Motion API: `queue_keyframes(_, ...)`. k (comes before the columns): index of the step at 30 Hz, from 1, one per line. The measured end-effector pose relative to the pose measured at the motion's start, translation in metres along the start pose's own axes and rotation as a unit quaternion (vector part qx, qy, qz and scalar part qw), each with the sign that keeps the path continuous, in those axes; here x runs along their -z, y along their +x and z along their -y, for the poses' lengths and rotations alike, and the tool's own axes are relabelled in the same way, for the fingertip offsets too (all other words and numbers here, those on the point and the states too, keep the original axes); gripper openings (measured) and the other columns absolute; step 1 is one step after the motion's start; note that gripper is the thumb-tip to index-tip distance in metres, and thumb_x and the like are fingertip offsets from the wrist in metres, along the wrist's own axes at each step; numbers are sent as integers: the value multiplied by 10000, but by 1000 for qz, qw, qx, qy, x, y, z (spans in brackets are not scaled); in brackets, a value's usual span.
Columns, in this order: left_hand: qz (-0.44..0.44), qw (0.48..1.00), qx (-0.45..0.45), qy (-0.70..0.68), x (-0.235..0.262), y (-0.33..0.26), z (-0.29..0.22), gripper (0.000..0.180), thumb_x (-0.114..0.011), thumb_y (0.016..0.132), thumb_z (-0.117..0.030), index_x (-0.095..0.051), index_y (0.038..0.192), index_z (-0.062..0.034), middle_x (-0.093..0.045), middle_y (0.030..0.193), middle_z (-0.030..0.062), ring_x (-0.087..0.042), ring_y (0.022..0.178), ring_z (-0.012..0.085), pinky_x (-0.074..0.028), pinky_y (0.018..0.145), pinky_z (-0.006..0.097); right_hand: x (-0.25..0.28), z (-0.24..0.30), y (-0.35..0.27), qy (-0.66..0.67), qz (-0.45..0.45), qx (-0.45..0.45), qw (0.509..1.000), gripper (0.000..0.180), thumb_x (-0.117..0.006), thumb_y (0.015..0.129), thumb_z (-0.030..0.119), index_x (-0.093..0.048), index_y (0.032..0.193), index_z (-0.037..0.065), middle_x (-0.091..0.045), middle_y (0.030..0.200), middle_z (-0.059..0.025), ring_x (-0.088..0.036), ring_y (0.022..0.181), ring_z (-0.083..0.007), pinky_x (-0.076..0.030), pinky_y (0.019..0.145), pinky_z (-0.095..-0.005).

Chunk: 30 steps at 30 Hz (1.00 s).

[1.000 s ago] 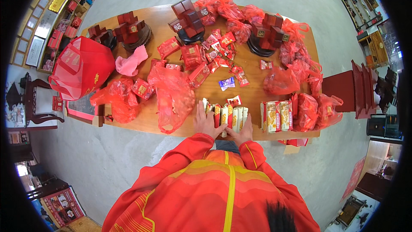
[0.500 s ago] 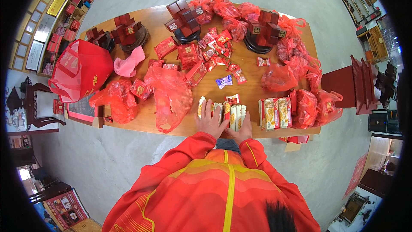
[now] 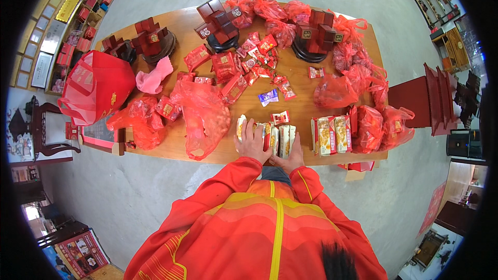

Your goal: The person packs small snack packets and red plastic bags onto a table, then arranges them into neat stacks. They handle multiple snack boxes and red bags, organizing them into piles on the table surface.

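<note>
A row of white snack packets (image 3: pixel 285 137) stands side by side at the table's near edge. My left hand (image 3: pixel 253 144) lies over the left part of the row, its fingers spread and bent over the packets. My right hand (image 3: pixel 291 159) is against the row's right end, fingers pointing up along the last packet. Between them the two hands clasp the row, the thumbs close together at its near side. Just beyond lies a small red-and-white candy (image 3: pixel 280 117). Another group of white and yellow snack packets (image 3: pixel 326 136) stands a little to the right.
Red plastic bags (image 3: pixel 202 119) lie left of my hands, with more filled bags (image 3: pixel 369 129) along the right. Loose red candies (image 3: pixel 257 57) and a purple packet (image 3: pixel 268 97) lie mid-table. Dark wooden block ornaments (image 3: pixel 317 36) stand farther back; a red gift bag (image 3: pixel 96 88) is left.
Both hands stay on the row with nearly the same grip. The view has shifted slightly, and the small candy beyond the row shows more fully.
</note>
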<state>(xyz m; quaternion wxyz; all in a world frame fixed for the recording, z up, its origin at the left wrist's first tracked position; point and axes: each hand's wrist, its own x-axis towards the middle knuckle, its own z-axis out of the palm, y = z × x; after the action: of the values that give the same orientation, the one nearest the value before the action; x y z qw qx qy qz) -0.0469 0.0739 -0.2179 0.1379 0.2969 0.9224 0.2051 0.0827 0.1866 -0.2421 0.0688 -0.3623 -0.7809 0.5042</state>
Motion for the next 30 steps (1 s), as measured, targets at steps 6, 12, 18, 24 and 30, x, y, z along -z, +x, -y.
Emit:
queue_keyframes(6, 3, 1000, 6, 1, 1, 0, -1, 802, -827, 628, -315, -515, 1355, -182, -303, 1559, 89, -170, 1507, 293, -244, 1085, 710, 1, 0, 2, 6, 5, -3, 1000, 1289, -946, 592, 280, -122, 1518, -75, -481, 1377, -276, -454, 1280, -433, -371, 1081, -476)
queue_keyframes(12, -1, 1000, 1, -2, 0, 0, -1, 799, -826, 631, -315, -515, 1355, -182, -301, 1562, 92, -169, 1508, 292, -245, 1084, 706, -1, -6, 1, -12, 1, 7, 1000, 1303, -942, 594, 291, -107, 1525, -77, -466, 1384, -290, -443, 1289, -439, -365, 1089, -476)
queue_keyframes(18, 1, 1000, -12, -1, -1, 0, 1, 827, -853, 624, -327, -514, 1359, -155, -295, 1564, 118, -184, 1500, 315, -259, 1092, 677, -3, -12, 3, 12, 17, 0, 1000, 1296, -937, 599, 302, -111, 1524, -76, -468, 1383, -288, -445, 1291, -434, -363, 1094, -474)
queue_keyframes(24, -116, 969, -52, -213, -6, -4, 19, 921, -877, 662, -273, -430, 1430, -34, -283, 1523, 265, -287, 1421, 429, -303, 1152, 480, -4, -14, 5, 6, -8, 3, 1000, 1280, -935, 603, 299, -122, 1520, -71, -470, 1400, -277, -454, 1301, -427, -369, 1096, -466)
queue_keyframes(30, -115, 941, 48, -316, -26, -9, 60, 744, -839, 756, -215, -461, 1352, 19, -452, 1346, 233, -442, 1278, 377, -367, 1095, 456, -1, -8, 4, 11, -8, 6, 1000, 1279, -942, 595, 280, -130, 1520, -70, -461, 1421, -266, -453, 1314, -407, -358, 1109, -450)
